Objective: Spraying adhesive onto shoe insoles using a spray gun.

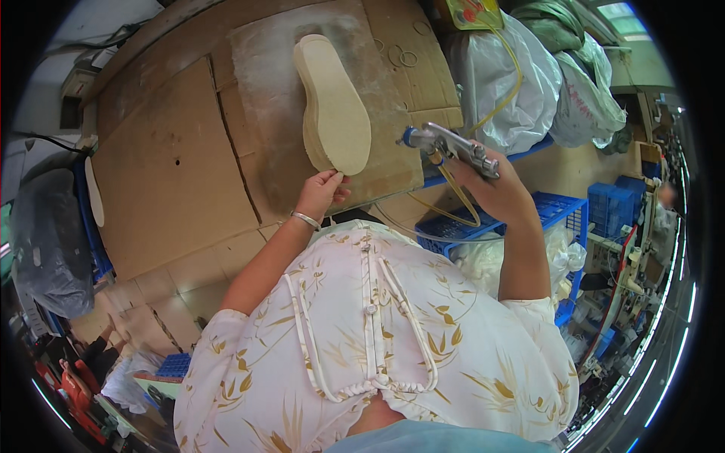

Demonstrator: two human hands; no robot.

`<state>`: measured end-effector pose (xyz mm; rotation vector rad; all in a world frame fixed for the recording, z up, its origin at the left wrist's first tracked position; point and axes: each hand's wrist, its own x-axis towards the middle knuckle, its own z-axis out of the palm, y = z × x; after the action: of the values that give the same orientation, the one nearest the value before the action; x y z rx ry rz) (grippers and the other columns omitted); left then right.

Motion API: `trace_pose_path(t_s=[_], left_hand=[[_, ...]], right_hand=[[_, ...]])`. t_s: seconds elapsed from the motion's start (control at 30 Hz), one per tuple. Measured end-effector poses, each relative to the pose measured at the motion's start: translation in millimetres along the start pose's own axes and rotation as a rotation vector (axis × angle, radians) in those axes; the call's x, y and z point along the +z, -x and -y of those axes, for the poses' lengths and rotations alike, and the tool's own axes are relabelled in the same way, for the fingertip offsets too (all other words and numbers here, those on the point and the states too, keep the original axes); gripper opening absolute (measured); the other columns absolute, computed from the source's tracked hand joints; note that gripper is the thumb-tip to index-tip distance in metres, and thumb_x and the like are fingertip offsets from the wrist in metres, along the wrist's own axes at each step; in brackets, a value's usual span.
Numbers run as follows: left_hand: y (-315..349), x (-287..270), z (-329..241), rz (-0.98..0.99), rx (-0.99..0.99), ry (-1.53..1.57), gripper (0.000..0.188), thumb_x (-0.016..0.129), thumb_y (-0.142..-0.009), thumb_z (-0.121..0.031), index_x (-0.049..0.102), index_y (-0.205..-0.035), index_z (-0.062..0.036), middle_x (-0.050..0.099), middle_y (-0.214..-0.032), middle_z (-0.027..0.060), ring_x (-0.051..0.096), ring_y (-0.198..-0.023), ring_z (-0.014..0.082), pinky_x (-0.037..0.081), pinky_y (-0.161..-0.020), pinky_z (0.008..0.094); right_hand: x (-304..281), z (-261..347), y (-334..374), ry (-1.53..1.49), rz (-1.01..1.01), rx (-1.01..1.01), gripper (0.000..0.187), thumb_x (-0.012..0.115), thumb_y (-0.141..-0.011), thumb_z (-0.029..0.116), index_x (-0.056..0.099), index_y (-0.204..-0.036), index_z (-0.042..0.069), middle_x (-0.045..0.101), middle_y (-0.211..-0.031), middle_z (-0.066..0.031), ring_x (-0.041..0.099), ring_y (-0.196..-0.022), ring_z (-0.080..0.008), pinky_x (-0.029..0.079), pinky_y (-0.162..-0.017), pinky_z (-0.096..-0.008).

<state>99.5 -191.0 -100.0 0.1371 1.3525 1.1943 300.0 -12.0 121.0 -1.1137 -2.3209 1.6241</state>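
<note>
A stack of cream shoe insoles [337, 113] lies on the cardboard-covered table, toe end toward me. My left hand [323, 194] pinches the near edge of the top insole between thumb and fingertips. To the right, my right hand [495, 185] is wrapped round a metal spray gun [453, 147], held up beside the table edge. Its blue-ringed nozzle points left toward the insoles. From the gun's underside a yellowish hose [462, 202] hangs down in a loop.
Cardboard sheets [166, 166] cover the table, with several rubber rings [408, 58] at the far right. White plastic bags [513, 83] stand beyond its right edge. A blue crate [555, 208] holding plastic bags sits at my right. A dark plastic bag [51, 241] is at the left.
</note>
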Motion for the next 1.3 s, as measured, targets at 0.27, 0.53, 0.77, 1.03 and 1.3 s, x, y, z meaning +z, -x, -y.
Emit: trace_pose_path(t_s=[0.27, 0.53, 0.77, 1.03, 1.3], left_hand=[[-1.3, 2.0, 0.4, -0.006, -0.013, -0.036, 0.025, 0.052, -0.094, -0.021, 0.060, -0.110, -0.0037, 0.064, -0.098, 0.0040, 0.061, -0.075, 0.0114, 0.049, -0.065, 0.0240], [-0.4, 3.2, 1.6, -0.010, -0.008, 0.009, 0.025, 0.052, -0.094, -0.022, 0.061, -0.109, -0.0040, 0.064, -0.097, 0.0041, 0.062, -0.075, 0.0122, 0.049, -0.066, 0.0243], [-0.4, 2.0, 2.7, 0.000, -0.011, 0.025, 0.024, 0.052, -0.094, -0.021, 0.061, -0.109, -0.0037, 0.064, -0.097, 0.0044, 0.062, -0.076, 0.0123, 0.049, -0.066, 0.0247], [4.1, 1.7, 2.7, 0.040, -0.011, 0.091, 0.026, 0.052, -0.093, -0.015, 0.057, -0.115, -0.0024, 0.063, -0.103, 0.0054, 0.062, -0.081, 0.0129, 0.050, -0.069, 0.0250], [7.2, 2.2, 5.6, 0.032, -0.023, 0.133, 0.024, 0.050, -0.092, -0.007, 0.059, -0.113, -0.0016, 0.064, -0.104, 0.0062, 0.063, -0.079, 0.0134, 0.050, -0.069, 0.0260]], right_hand=[[9.0, 17.5, -32.2, -0.069, -0.075, -0.077, 0.015, 0.060, -0.090, 0.019, 0.057, -0.089, 0.005, 0.046, -0.068, 0.0056, 0.038, -0.062, -0.0049, 0.034, -0.054, -0.0233], [4.9, 10.8, -27.9, -0.035, -0.121, -0.060, 0.015, 0.060, -0.090, 0.019, 0.059, -0.091, 0.004, 0.046, -0.067, 0.0061, 0.039, -0.060, -0.0036, 0.033, -0.052, -0.0217], [-3.2, 5.3, -2.6, -0.065, -0.081, 0.014, 0.014, 0.060, -0.090, 0.018, 0.059, -0.089, 0.004, 0.050, -0.069, 0.0043, 0.042, -0.063, -0.0050, 0.037, -0.056, -0.0227], [-2.4, 0.9, 21.6, -0.009, 0.105, 0.089, 0.013, 0.063, -0.088, 0.015, 0.057, -0.092, 0.005, 0.047, -0.069, 0.0025, 0.039, -0.065, -0.0078, 0.037, -0.058, -0.0244], [-9.2, -12.6, 38.6, 0.022, 0.132, 0.089, 0.008, 0.061, -0.088, 0.010, 0.057, -0.092, 0.005, 0.047, -0.067, 0.0071, 0.038, -0.061, -0.0021, 0.032, -0.051, -0.0211]])
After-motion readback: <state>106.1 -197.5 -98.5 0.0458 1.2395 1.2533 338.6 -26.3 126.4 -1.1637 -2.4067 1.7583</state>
